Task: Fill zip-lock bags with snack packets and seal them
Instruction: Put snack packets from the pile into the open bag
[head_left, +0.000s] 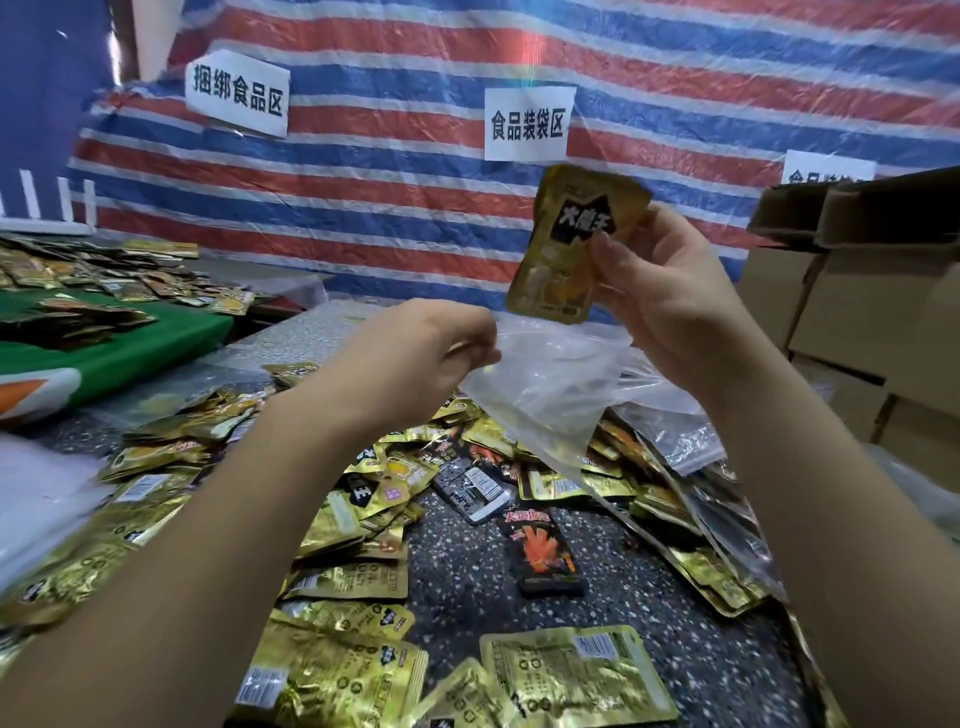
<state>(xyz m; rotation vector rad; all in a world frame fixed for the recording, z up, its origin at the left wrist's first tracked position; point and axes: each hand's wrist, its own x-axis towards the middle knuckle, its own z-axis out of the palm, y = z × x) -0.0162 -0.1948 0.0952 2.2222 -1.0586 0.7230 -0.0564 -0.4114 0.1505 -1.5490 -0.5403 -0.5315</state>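
From the head view, both arms reach out over a dark speckled surface (467, 566) littered with gold snack packets (343, 670) and a few black ones (543, 553). The left hand (415, 358) has its fingers curled, pinching the upper edge of a clear zip-lock bag (540, 400) and holding it up off the pile. The right hand (670, 301) grips one gold packet (571, 244) between thumb and fingers, upright and just above the bag's mouth — its lower edge is close to the plastic, though whether it has entered the opening I cannot tell. The right hand also seems to touch the bag's far edge, but the clear film makes that hard to read.

Behind stand a striped tarpaulin (519, 52) with paper signs (527, 124), cardboard boxes (857, 312) at the right, and a green cloth (130, 348) with more packets at the left.

The bag looks thin, limp and slippery; it will likely collapse shut unless both sides of the rim are held apart, so the zip strip — the stiffest part — is the place to pinch. The packet looks light and fairly stiff at its sealed borders, with glossy foil that may slide; holding it by the side edges, as now, seems safest. Filling appears barely begun, as the bag looks empty.
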